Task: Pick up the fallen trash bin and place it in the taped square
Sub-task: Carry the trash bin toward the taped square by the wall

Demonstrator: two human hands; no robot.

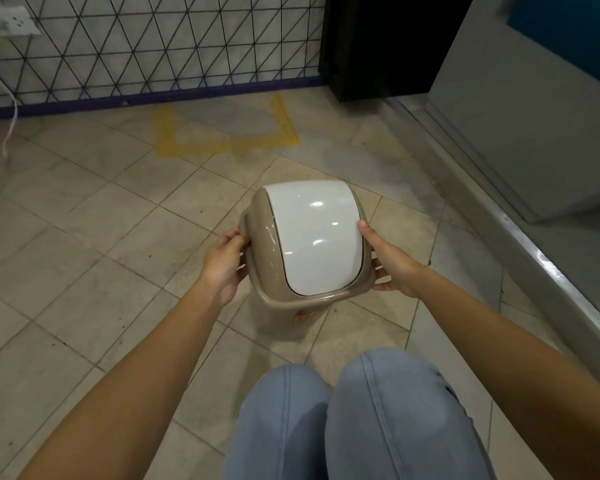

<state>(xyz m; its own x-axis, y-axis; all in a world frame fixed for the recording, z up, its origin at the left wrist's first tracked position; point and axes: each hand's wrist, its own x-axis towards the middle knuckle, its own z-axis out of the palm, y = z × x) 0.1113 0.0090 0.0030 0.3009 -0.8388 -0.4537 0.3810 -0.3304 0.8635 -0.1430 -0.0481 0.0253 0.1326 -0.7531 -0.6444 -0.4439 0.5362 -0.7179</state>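
A small beige trash bin with a glossy white swing lid stands upright, seen from above, in the middle of the tiled floor. My left hand grips its left rim and my right hand grips its right side. Whether the bin's base touches the floor is hidden under the lid. The yellow taped square lies on the floor beyond the bin, against the wall, with nothing inside it.
A wall with a black triangle grid and a purple base strip runs behind the square. A dark cabinet stands at the back right. A grey raised metal ledge runs along the right. A white cable hangs at left. My knees are below.
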